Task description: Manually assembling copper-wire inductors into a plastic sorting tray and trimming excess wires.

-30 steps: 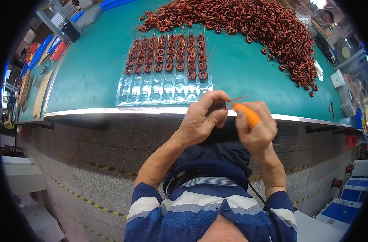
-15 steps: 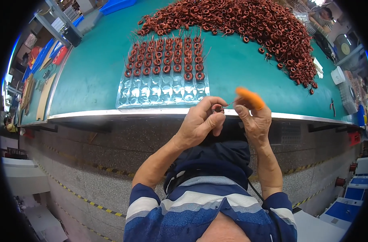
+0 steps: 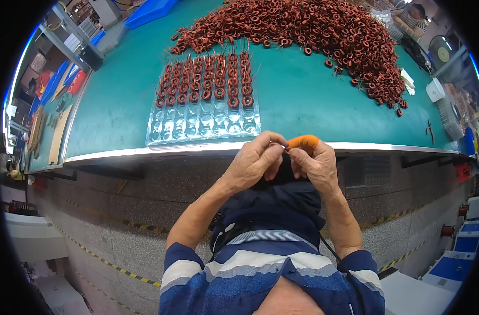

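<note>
Orange finger cover (image 3: 303,140) sits on the right hand (image 3: 314,164), whose fingertips pinch against those of the left hand (image 3: 256,160) at frame centre, just below the green table's edge (image 3: 355,146); the thing pinched is too small to tell. One clear tray (image 3: 205,125) lies above, its near rows empty, beneath one heap of copper coils (image 3: 323,31).

Single head-worn fisheye view, looking steeply down and forward from close above the left hand (image 3: 258,160) and right hand (image 3: 313,163). The green desk (image 3: 302,105) curves beyond the hands; the wearer's striped shirt (image 3: 265,273) lies beneath them.
</note>
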A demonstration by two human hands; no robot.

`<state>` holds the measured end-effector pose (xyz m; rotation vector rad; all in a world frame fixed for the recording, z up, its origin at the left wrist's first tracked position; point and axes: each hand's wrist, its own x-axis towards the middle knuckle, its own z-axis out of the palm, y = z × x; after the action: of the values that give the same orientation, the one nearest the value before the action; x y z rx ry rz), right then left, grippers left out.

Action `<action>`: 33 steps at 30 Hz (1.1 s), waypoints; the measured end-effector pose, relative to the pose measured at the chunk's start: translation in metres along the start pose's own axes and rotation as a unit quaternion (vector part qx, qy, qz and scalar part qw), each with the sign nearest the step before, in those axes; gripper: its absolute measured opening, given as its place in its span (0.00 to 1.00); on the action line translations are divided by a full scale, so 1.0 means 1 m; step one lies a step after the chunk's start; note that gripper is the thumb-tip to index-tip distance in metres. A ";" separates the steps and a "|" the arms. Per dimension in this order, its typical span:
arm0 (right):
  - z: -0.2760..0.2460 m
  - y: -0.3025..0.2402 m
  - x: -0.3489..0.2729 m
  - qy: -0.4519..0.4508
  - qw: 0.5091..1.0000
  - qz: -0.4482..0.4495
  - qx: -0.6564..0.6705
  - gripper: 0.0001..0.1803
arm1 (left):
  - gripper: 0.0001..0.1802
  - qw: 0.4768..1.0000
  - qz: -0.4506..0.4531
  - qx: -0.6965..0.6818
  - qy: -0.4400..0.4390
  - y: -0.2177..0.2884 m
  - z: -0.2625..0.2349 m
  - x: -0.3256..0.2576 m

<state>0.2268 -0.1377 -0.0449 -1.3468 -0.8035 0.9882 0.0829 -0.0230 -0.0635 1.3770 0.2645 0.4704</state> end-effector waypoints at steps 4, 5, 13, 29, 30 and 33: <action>-0.002 0.008 -0.001 0.024 0.995 -0.077 -0.053 0.07 | 0.11 0.994 0.032 0.103 0.015 0.000 0.005 -0.003; 0.000 0.009 0.000 0.057 0.985 -0.113 -0.120 0.07 | 0.10 0.991 0.049 0.110 0.055 -0.001 0.012 -0.005; 0.009 0.019 0.013 0.169 0.972 -0.152 -0.063 0.10 | 0.10 0.989 0.038 0.086 0.113 -0.011 0.010 -0.006; -0.007 0.014 0.013 -0.078 0.982 0.096 0.140 0.14 | 0.15 0.909 0.095 0.385 -0.124 0.040 -0.017 0.002; -0.006 0.013 0.014 -0.087 0.985 0.089 0.118 0.14 | 0.15 0.881 0.120 0.438 -0.130 0.039 -0.017 0.003; 0.006 0.003 0.004 0.024 0.999 0.030 -0.020 0.13 | 0.15 0.863 0.120 0.479 -0.107 0.033 -0.016 0.005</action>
<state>0.2227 -0.1319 -0.0472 -1.4318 -0.7535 0.9871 0.0752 -0.0028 -0.0338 2.4470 0.1364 0.3896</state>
